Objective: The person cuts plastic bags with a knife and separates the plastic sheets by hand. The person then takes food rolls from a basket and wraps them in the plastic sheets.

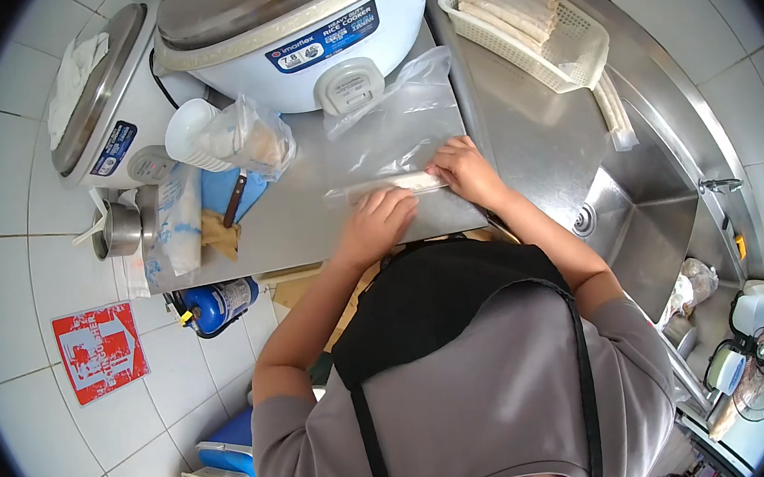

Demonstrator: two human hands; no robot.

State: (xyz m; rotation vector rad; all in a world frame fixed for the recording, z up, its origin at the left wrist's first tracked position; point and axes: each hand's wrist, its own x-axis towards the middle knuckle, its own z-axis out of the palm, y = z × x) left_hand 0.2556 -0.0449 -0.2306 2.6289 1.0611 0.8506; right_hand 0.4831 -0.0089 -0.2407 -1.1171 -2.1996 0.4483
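Observation:
A pale roll point(413, 181) in clear plastic lies crosswise on the steel counter, near its front edge. The fingers of my left hand point(380, 222) curl over its left part. My right hand point(467, 171) is closed around the right end, fingers bent over the top. Beyond the roll, a clear plastic sheet or bag point(402, 112) stretches flat toward the rice cooker, and it seems joined to the wrapping. What is inside the roll cannot be made out.
A large rice cooker point(300, 58) stands behind; a second cooker point(116, 108) is at left. Nearby are plastic cups point(192, 132), a knife point(235, 197) and a metal pot point(119, 232). At right, a white basket point(588, 62) holds similar wrapped rolls, beside a sink point(643, 223).

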